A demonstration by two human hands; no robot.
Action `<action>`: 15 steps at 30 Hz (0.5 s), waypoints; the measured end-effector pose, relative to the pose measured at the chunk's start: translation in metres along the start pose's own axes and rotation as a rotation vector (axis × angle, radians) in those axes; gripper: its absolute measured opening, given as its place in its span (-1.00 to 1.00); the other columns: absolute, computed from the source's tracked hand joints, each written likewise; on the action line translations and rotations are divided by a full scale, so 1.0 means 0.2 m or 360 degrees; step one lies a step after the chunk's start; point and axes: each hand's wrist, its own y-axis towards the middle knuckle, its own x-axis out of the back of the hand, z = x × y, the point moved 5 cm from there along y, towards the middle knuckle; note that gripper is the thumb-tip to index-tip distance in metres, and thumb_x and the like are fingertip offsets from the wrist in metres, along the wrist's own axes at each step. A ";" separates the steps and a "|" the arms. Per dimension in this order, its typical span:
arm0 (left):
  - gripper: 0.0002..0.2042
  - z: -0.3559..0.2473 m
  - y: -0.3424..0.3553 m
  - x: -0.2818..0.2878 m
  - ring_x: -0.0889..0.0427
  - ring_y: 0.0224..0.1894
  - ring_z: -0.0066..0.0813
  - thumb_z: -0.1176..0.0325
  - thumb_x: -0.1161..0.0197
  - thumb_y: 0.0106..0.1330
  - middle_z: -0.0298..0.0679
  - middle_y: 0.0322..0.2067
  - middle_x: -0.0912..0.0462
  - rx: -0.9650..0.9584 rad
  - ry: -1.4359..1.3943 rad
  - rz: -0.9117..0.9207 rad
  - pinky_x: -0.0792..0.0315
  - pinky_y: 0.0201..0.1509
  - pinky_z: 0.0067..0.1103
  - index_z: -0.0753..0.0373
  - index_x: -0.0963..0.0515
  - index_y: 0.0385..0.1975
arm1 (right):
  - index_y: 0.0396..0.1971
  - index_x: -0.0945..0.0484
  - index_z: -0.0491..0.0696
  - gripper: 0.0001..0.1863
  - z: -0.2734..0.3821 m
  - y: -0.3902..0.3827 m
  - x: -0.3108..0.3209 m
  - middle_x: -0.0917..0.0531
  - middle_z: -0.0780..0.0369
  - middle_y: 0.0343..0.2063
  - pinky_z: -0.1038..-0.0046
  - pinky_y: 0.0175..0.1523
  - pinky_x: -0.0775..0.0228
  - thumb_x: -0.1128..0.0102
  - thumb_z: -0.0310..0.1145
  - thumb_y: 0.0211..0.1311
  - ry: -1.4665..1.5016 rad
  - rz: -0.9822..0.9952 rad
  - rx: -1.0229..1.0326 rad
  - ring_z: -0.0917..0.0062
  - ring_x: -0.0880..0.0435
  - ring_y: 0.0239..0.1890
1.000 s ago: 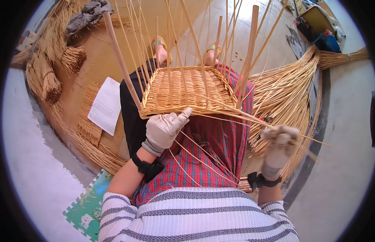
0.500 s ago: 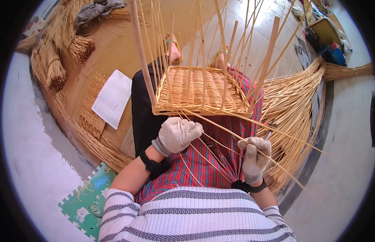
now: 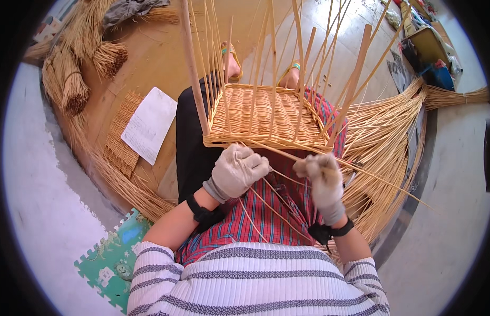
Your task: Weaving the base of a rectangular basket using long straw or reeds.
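A half-woven wicker basket [image 3: 266, 113] rests on my lap, its flat base facing up, with thick corner stakes and thin upright rods rising from its edges. Below its near edge my left hand [image 3: 238, 171], in a pale glove, is closed on thin wicker strands at the rim; its fingertips are partly hidden. My right hand [image 3: 324, 184], gloved and somewhat blurred, closes around a wicker strand [image 3: 276, 151] running from the rim. Several loose strand ends [image 3: 276, 210] trail over the red plaid cloth [image 3: 239, 221] between my forearms.
A large heap of wicker rods [image 3: 387, 152] lies at the right. Tied wicker bundles [image 3: 71, 89] are at the far left. Beside my left leg, a printed white sheet [image 3: 150, 124] partly covers a woven panel [image 3: 121, 139]. A green foam mat [image 3: 110, 263] lies at the lower left.
My right hand has moved up and slightly left along the strand, closer to the basket. My left hand has shifted slightly up and right. The basket has shifted slightly right.
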 end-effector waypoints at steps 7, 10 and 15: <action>-0.34 0.03 0.10 -0.10 -0.62 -0.08 -0.15 0.11 -0.47 0.19 -0.13 0.04 -0.63 0.0277 0.0264 0.0026 -0.53 0.02 -0.33 -0.03 -0.51 0.35 | -0.10 -0.62 -0.19 -0.81 0.16 0.33 0.20 -0.78 0.07 -0.18 0.45 -0.21 -0.64 -0.14 -0.37 0.52 -0.0454 0.0157 -0.0287 0.49 -0.81 -0.19; -0.32 0.03 0.09 -0.18 -0.63 -0.11 -0.29 0.19 -0.39 0.25 -0.17 0.03 -0.65 0.0300 0.0387 -0.0018 -0.51 0.01 -0.37 -0.03 -0.43 0.44 | 0.06 -0.61 -0.07 -0.67 0.43 0.49 -0.11 -0.67 0.00 0.04 0.34 0.02 -0.59 -0.28 -0.48 0.30 -0.1076 -0.0038 0.0919 0.25 -0.72 0.00; -0.28 0.01 0.13 -0.17 -0.61 -0.12 -0.39 0.28 -0.34 0.18 -0.25 -0.04 -0.65 0.0276 0.0514 0.0050 -0.46 -0.03 -0.41 -0.03 -0.42 0.46 | 0.39 -0.45 0.08 -0.29 0.61 0.64 -0.26 -0.55 -0.04 0.18 0.26 0.15 -0.55 -0.36 -0.53 0.18 -0.1406 -0.0139 0.1063 0.06 -0.65 0.05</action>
